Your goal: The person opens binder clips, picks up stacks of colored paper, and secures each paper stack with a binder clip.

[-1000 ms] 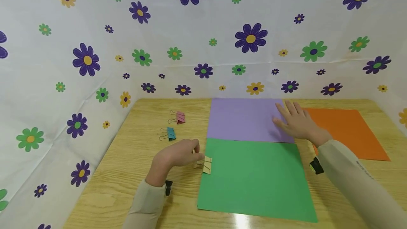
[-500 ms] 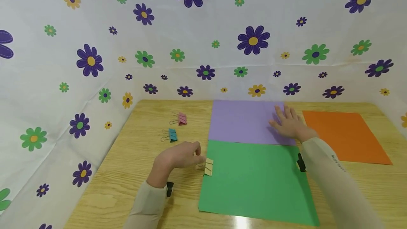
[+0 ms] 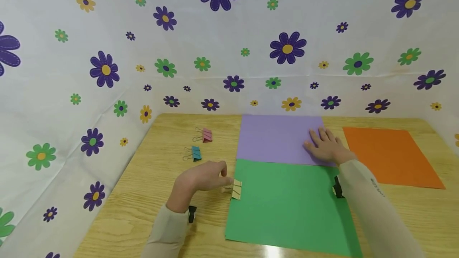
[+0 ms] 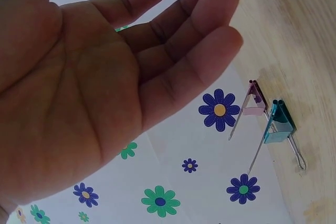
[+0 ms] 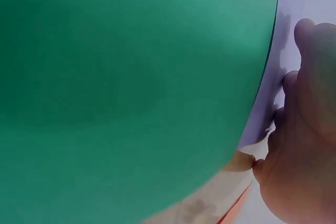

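Note:
My left hand [image 3: 202,176], index finger bent and thumb forward, pinches at the handles of a pale yellow binder clip [image 3: 236,189]. That clip sits on the left edge of a green sheet of paper [image 3: 290,206]. The exact contact is hidden from above, and the left wrist view shows only the palm [image 4: 89,87] and loosely bent fingers. My right hand [image 3: 325,146], palm down with fingers spread, rests on the right side of a purple sheet [image 3: 276,138]. The green sheet's far edge meets the purple one.
A pink binder clip [image 3: 206,135] and a teal binder clip [image 3: 196,153] lie at the left of the wooden table [image 3: 150,178]. An orange sheet [image 3: 391,156] lies at the right. Flower-printed white cloth [image 3: 247,27] encloses the back and sides.
My right hand has moved left and closer to me, settling over the purple sheet. The left hand stays at the yellow clip. The head view has tilted slightly.

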`<state>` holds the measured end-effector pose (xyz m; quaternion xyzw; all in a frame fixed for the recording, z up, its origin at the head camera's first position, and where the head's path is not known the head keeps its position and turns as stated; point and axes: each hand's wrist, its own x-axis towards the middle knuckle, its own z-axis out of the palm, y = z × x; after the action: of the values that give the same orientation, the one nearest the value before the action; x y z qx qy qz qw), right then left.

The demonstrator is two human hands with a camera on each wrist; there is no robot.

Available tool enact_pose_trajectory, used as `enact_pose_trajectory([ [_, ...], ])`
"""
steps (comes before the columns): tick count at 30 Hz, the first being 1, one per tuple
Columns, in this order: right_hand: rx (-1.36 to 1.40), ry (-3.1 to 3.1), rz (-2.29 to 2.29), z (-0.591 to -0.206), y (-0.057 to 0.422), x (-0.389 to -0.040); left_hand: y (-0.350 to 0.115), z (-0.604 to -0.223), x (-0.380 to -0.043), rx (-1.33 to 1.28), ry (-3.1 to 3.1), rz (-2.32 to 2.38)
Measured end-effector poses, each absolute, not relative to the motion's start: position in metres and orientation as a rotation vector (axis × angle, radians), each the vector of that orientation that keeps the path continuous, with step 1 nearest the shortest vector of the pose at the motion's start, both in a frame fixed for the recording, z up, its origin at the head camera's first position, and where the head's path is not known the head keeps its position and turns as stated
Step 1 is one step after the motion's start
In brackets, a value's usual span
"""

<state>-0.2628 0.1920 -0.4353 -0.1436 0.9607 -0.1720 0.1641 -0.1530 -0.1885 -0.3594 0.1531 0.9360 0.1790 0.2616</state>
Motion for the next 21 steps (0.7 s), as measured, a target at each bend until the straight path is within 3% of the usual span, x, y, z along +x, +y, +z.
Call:
enact_pose_trajectory([
  [21, -0.508, 2.773, -0.473, -0.420, 0.167, -0.272, -0.190, -0.356, -0.151, 0.393, 2.535, 0.470],
])
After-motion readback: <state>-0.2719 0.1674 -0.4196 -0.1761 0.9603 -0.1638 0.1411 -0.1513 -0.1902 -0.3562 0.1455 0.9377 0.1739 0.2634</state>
